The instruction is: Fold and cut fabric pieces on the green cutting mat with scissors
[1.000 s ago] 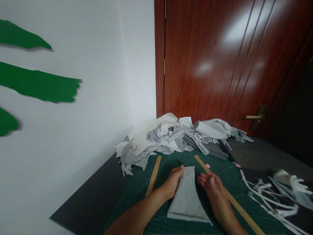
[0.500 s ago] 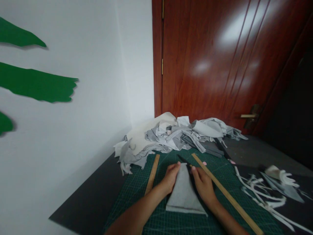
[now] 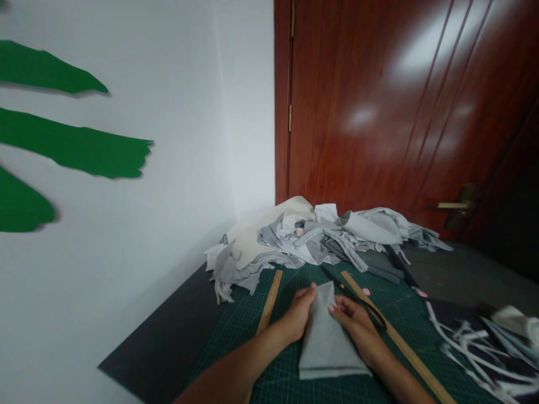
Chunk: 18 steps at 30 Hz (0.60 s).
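Observation:
A folded piece of grey cloth (image 3: 330,342), narrow at the top and wider toward me, is held just above the cutting mat. My left hand (image 3: 301,311) pinches its upper left edge between thumb and fingers. At the upper right edge, my right hand (image 3: 356,322) has its thumb on the cloth, with the fingers curled behind. Black scissors (image 3: 351,293) lie on the green cutting mat (image 3: 227,348) beyond my right hand, their handle loops reaching over a wooden ruler. Part of the scissors is hidden by that hand.
Wooden rulers lie left (image 3: 269,300) and right (image 3: 404,348) of the cloth. A heap of grey and white fabric scraps (image 3: 311,235) sits at the mat's far edge, before a wooden door (image 3: 357,140). White strips (image 3: 471,342) lie at right; a white wall (image 3: 181,224) borders the left.
The scissors, earlier between the cloth and my right hand, now lie on the mat to that hand's right. My right hand has closed onto the cloth's edge. The view has shifted left.

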Each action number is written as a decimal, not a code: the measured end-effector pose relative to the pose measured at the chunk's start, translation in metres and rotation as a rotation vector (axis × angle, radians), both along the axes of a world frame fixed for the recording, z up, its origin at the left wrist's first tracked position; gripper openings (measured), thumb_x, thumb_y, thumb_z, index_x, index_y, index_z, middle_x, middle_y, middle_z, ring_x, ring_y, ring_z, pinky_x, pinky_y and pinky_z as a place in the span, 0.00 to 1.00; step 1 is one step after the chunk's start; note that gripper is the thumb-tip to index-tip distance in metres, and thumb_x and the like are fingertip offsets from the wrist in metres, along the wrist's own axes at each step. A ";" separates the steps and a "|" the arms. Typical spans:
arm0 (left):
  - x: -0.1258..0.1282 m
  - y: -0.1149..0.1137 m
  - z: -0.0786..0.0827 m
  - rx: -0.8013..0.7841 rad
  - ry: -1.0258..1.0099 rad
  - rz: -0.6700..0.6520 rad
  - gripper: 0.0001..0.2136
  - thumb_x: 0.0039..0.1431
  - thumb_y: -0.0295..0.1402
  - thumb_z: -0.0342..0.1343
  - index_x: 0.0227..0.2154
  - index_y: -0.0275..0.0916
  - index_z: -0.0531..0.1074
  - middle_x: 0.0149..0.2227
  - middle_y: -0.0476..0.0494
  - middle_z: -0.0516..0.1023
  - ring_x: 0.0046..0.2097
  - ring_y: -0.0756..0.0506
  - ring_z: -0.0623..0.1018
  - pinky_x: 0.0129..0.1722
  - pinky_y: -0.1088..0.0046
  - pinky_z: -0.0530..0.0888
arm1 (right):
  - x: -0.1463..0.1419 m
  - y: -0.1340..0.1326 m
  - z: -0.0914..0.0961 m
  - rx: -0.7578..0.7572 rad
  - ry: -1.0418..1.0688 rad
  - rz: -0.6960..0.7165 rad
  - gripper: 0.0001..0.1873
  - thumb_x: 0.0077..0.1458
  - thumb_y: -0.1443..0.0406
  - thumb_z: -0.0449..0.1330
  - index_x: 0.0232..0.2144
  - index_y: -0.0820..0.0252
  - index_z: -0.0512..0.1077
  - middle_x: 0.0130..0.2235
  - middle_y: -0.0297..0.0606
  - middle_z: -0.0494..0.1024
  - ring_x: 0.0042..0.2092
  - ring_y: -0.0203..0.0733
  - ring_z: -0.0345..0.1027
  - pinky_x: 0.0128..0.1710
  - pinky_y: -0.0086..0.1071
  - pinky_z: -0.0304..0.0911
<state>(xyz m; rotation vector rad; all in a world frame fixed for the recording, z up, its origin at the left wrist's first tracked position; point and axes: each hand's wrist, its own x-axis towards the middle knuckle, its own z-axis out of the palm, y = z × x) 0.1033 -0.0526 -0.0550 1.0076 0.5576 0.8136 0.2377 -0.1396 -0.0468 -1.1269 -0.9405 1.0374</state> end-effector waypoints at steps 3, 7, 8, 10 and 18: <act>-0.002 0.000 -0.001 0.127 0.105 0.142 0.33 0.42 0.66 0.63 0.27 0.34 0.73 0.24 0.50 0.70 0.28 0.50 0.66 0.30 0.72 0.62 | -0.006 -0.002 0.002 -0.007 0.110 0.044 0.20 0.44 0.49 0.74 0.29 0.58 0.78 0.27 0.32 0.79 0.28 0.41 0.71 0.30 0.32 0.64; -0.009 0.003 0.014 0.244 0.127 0.175 0.29 0.46 0.61 0.65 0.21 0.36 0.69 0.21 0.52 0.64 0.25 0.52 0.61 0.26 0.73 0.56 | -0.007 -0.001 -0.002 -0.009 0.271 0.025 0.19 0.44 0.51 0.75 0.30 0.56 0.76 0.29 0.33 0.81 0.31 0.46 0.75 0.32 0.35 0.68; -0.011 0.005 0.018 0.260 0.133 0.196 0.28 0.44 0.58 0.68 0.19 0.37 0.68 0.20 0.53 0.63 0.25 0.53 0.60 0.25 0.73 0.55 | -0.007 0.000 -0.003 -0.011 0.295 0.019 0.18 0.44 0.52 0.75 0.30 0.55 0.76 0.30 0.33 0.82 0.32 0.47 0.76 0.33 0.35 0.69; -0.015 0.010 0.024 0.209 0.123 0.176 0.25 0.42 0.53 0.72 0.19 0.37 0.67 0.20 0.54 0.63 0.24 0.53 0.61 0.25 0.74 0.56 | -0.006 0.002 -0.005 0.000 0.328 -0.024 0.18 0.44 0.53 0.75 0.31 0.54 0.75 0.32 0.33 0.83 0.35 0.49 0.78 0.36 0.37 0.70; -0.017 0.017 0.014 -0.132 -0.123 -0.128 0.20 0.41 0.46 0.75 0.31 0.37 0.79 0.33 0.41 0.81 0.39 0.40 0.80 0.44 0.64 0.73 | -0.001 0.007 0.003 -0.028 0.503 -0.126 0.22 0.40 0.56 0.76 0.37 0.54 0.75 0.33 0.35 0.85 0.40 0.54 0.81 0.41 0.43 0.74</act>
